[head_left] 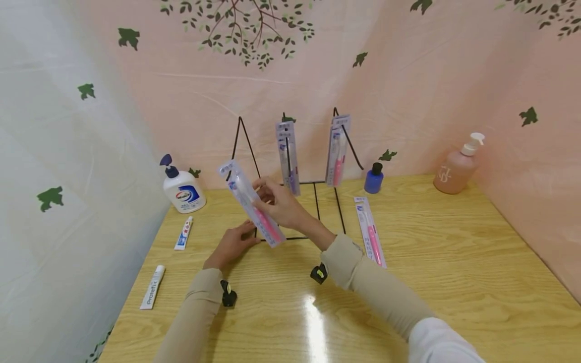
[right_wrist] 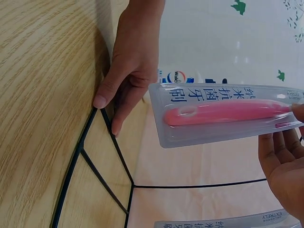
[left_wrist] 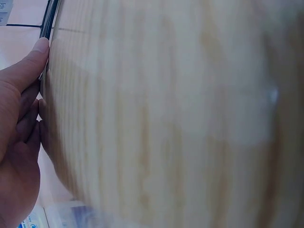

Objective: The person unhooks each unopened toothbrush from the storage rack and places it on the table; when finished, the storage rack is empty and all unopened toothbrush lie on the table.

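Note:
A packaged pink toothbrush (head_left: 255, 204) is pinched by its edge between the thumb and fingers of my right hand (head_left: 282, 204). It tilts in front of the left arm of a black wire display rack (head_left: 316, 201), its top overlapping the hook there in the head view. My left hand (head_left: 232, 244) is low on the table, holding the rack's front left base corner, thumb and fingers on either side of the wire (right_wrist: 87, 128). Packaged toothbrushes hang on the middle hook (head_left: 290, 166) and the right hook (head_left: 337, 156). Another packaged pink toothbrush (head_left: 369, 232) lies on the table right of the rack.
At left stand a white pump bottle (head_left: 185, 191), a small toothpaste tube (head_left: 183, 233) and a white Protefix tube (head_left: 153, 287) lying below it. A blue bottle (head_left: 374, 179) and a pink pump bottle (head_left: 456, 169) stand at the back right, before a patterned cloth backdrop (head_left: 408, 91).

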Demonstrator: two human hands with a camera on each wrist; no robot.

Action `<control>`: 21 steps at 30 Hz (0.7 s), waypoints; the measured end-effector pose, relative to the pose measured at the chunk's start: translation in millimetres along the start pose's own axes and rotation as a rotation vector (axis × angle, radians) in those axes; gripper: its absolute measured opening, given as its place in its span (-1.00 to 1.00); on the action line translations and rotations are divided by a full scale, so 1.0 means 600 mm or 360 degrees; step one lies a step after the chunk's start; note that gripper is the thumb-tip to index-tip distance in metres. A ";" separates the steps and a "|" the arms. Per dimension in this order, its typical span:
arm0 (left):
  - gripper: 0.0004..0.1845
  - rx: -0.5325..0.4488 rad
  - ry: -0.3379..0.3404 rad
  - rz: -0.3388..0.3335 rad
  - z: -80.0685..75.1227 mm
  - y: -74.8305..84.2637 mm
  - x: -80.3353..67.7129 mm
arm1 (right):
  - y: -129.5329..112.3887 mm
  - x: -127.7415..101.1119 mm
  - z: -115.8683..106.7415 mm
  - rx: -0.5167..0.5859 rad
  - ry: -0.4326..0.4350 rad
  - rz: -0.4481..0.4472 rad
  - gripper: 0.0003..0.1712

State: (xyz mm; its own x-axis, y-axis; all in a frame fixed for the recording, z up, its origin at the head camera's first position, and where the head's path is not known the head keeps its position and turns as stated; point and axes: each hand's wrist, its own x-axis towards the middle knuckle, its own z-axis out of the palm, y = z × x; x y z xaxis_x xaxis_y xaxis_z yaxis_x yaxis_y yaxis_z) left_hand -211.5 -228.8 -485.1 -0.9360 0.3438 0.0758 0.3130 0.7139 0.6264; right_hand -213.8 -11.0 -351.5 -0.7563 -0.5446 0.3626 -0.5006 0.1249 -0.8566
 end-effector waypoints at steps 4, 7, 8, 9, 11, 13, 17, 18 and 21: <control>-0.49 -0.0002 0.0012 0.0024 0.000 0.001 -0.002 | -0.002 -0.005 0.000 -0.0004 -0.0015 -0.0043 -0.75; -0.49 -0.0006 0.0011 0.0034 0.000 0.002 -0.002 | -0.004 -0.009 -0.001 -0.0002 -0.0033 -0.0066 -0.74; -0.50 -0.0005 0.0012 0.0039 0.000 0.001 -0.002 | -0.004 -0.011 -0.001 -0.0004 -0.0038 -0.0069 -0.74; -0.50 -0.0009 0.0012 0.0045 0.000 0.001 -0.002 | -0.004 -0.012 -0.001 -0.0008 -0.0045 -0.0075 -0.73; -0.50 -0.0012 0.0010 0.0044 -0.001 -0.001 -0.002 | -0.005 -0.015 -0.002 -0.0012 -0.0060 -0.0079 -0.72; -0.50 -0.0025 0.0007 0.0040 -0.001 -0.003 -0.002 | -0.008 -0.018 -0.002 -0.0022 -0.0069 -0.0076 -0.72; -0.49 -0.0049 0.0021 0.0051 0.000 -0.006 -0.001 | -0.015 -0.024 -0.001 -0.0035 -0.0078 -0.0075 -0.71; -0.49 -0.0051 0.0029 0.0066 0.001 -0.006 -0.001 | -0.016 -0.025 -0.001 -0.0034 -0.0082 -0.0075 -0.71; -0.47 -0.0064 0.0050 0.0088 0.002 -0.006 0.000 | -0.018 -0.031 -0.003 -0.0023 -0.0095 -0.0090 -0.70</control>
State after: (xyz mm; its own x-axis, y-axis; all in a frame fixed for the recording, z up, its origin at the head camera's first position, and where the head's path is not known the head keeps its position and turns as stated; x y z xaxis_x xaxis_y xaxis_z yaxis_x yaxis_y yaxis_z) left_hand -212.5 -230.6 -488.5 -0.9222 0.3625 0.1350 0.3583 0.6689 0.6513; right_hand -195.0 -0.7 -348.3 -0.7002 -0.5996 0.3875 -0.5483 0.1040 -0.8298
